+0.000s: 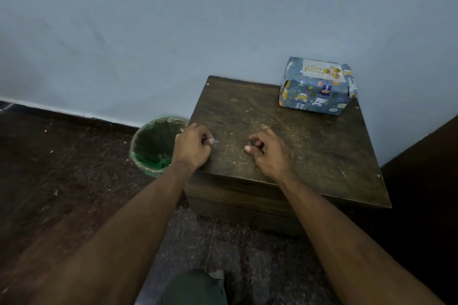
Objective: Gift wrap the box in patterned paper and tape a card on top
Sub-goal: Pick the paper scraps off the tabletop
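A box wrapped in blue patterned paper (316, 93) sits at the far right corner of a dark wooden table (309, 146), against the wall. A white card with gold lettering and gold balloons (323, 70) lies on its top. My left hand (192, 147) rests at the table's left edge with fingers curled, pinching a small clear scrap, maybe tape (215, 141). My right hand (269, 148) rests near the middle of the table, fingers curled, thumb tip showing, and nothing visible in it. Both hands are well short of the box.
A small bin with a green liner (146, 156) stands on the floor just left of the table. A pale blue wall rises behind. A dark panel (426, 181) stands to the right. My knee (195, 290) shows at the bottom.
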